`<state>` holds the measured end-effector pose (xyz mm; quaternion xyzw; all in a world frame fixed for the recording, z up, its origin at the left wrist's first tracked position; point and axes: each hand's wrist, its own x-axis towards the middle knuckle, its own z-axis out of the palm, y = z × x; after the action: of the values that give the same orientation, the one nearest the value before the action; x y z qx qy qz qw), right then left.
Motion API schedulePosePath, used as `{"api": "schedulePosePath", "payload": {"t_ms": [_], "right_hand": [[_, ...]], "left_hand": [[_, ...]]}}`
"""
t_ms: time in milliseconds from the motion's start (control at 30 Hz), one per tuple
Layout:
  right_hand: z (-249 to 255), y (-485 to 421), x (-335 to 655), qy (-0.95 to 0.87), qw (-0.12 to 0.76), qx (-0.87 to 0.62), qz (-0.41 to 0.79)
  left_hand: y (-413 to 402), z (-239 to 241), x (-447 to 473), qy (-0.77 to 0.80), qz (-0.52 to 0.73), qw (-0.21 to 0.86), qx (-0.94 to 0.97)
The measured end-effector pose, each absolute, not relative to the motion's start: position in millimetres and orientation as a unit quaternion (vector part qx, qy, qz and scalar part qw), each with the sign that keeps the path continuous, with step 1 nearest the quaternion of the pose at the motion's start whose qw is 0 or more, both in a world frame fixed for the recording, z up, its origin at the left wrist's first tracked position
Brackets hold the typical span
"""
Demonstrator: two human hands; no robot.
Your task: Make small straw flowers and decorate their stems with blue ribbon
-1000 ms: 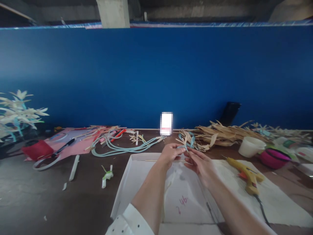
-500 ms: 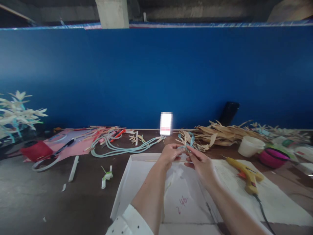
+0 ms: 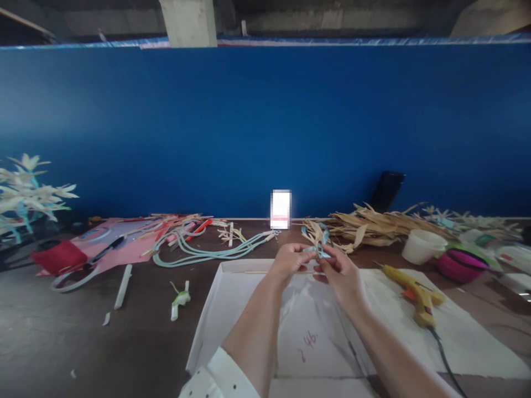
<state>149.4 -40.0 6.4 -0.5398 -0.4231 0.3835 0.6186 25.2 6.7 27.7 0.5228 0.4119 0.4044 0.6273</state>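
Observation:
Above the far part of a white shallow box lid [image 3: 309,315], my two hands meet. Thumb and fingers of my left hand [image 3: 289,264] pinch a small light-blue strip at the base of a husk flower [image 3: 318,250]. My right hand [image 3: 341,275] grips the same base from the other side, fingers closed. Pale petals and blue bits stick up past the fingertips; they overlap husk scraps behind, so their outline is unclear. The stem is mostly hidden by the fingers. A thin stick [image 3: 255,272] lies along the lid's far edge.
A yellow glue gun [image 3: 423,301] rests on paper at right, its cord running forward. Beyond are a white cup [image 3: 423,246], a magenta roll [image 3: 461,266] and dried husks [image 3: 379,225]. Left are pale-blue cords [image 3: 207,255], a red roll [image 3: 60,257] and husk flowers [image 3: 31,190].
My right fingers have shifted slightly around the flower's base, and more light blue shows between the fingertips. The whole view has moved a little; both hands stay together.

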Motion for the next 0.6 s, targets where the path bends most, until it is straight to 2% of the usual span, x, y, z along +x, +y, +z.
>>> {"api": "schedulePosePath", "payload": {"t_ms": [600], "right_hand": [[22.1,-45.0,144.5,-0.358,0.616,-0.528,0.462]], "left_hand": [[9.8,22.9,25.4,0.422,0.415,0.604,0.534]]}}
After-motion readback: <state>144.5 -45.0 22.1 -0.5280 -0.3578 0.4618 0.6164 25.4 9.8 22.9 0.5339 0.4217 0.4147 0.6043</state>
